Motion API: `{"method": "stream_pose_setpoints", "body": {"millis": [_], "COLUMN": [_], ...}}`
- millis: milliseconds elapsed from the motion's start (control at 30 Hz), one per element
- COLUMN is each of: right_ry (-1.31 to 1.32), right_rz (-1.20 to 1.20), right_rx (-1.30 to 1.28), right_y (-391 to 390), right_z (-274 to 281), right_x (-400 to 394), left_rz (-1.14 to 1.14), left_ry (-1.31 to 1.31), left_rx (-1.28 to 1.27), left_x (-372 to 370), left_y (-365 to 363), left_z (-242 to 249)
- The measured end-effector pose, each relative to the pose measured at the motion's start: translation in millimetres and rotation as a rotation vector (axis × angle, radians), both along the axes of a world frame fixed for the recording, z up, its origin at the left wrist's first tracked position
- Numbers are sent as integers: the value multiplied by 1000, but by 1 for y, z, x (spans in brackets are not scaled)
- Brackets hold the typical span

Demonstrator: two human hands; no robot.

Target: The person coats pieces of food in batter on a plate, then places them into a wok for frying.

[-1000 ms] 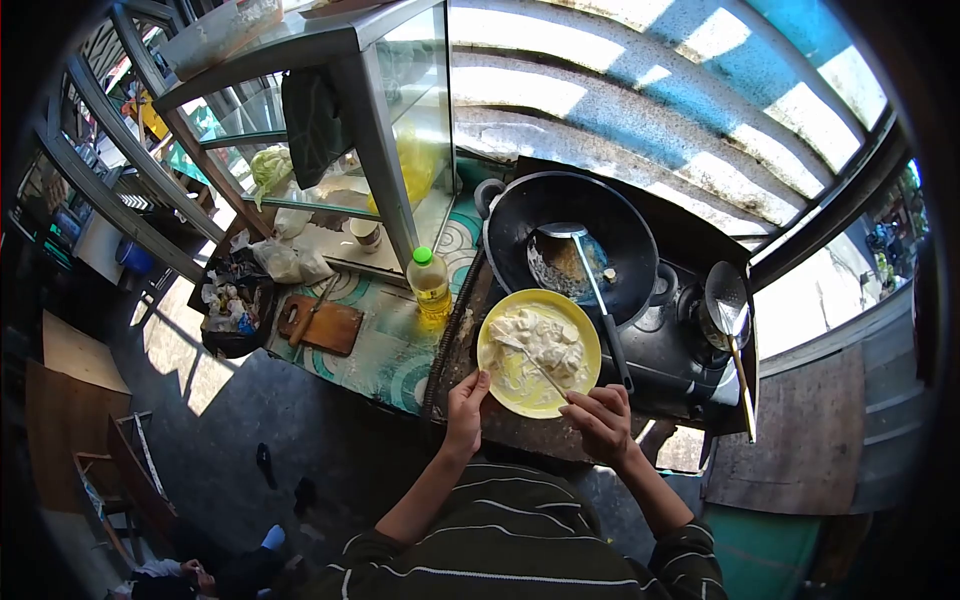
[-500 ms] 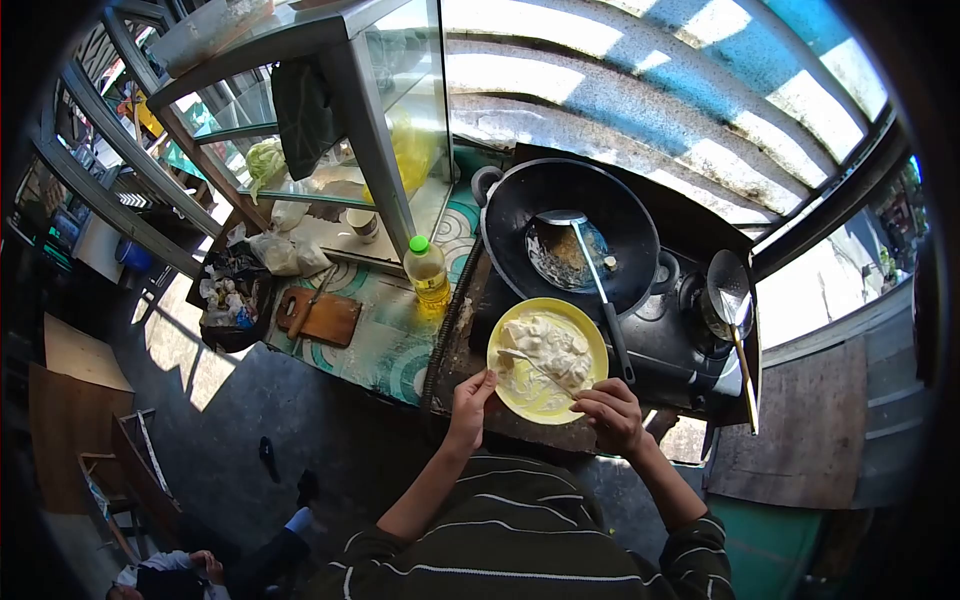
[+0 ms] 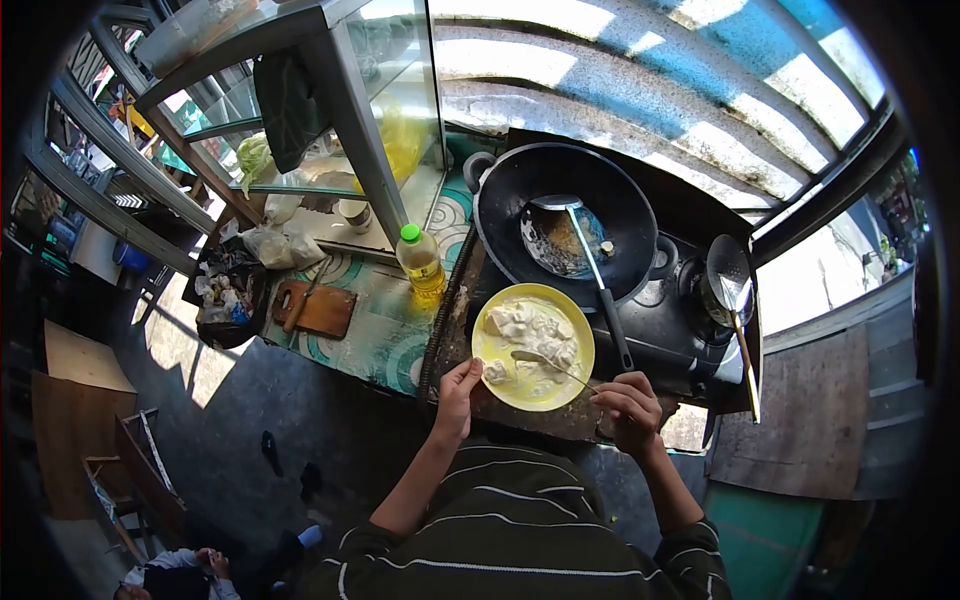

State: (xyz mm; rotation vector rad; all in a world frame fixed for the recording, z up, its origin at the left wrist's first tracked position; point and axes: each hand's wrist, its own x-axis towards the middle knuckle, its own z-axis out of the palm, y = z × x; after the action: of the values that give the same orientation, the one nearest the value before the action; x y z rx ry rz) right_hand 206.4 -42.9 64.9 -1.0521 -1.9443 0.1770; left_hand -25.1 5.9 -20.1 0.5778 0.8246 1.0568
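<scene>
Bracing the yellow bowl (image 3: 525,401) — left hand (image 3: 457,397) pinching its rim, right hand (image 3: 627,405) clasping the utensil (image 3: 559,366) — I'd stir the white mixture (image 3: 535,325) gently.

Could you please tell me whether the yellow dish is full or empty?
Partly full: the yellow dish holds a lumpy white mixture, with its yellow side showing around it.
</scene>
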Motion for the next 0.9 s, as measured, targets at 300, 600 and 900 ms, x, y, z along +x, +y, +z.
{"method": "stream_pose_setpoints", "body": {"millis": [300,600,900], "right_ry": [107,31,-113], "right_rz": [36,-233,-293], "right_rx": [-115,-41,167], "right_y": [3,-25,-11], "right_z": [-13,-28,-39], "right_x": [-3,-10,-20], "left_rz": [-5,126,194], "left_ry": [-2,-5,55], "left_rx": [-17,-18,45], "left_x": [4,1,13], "left_y": [0,-5,-7], "left_z": [8,-5,9]}}
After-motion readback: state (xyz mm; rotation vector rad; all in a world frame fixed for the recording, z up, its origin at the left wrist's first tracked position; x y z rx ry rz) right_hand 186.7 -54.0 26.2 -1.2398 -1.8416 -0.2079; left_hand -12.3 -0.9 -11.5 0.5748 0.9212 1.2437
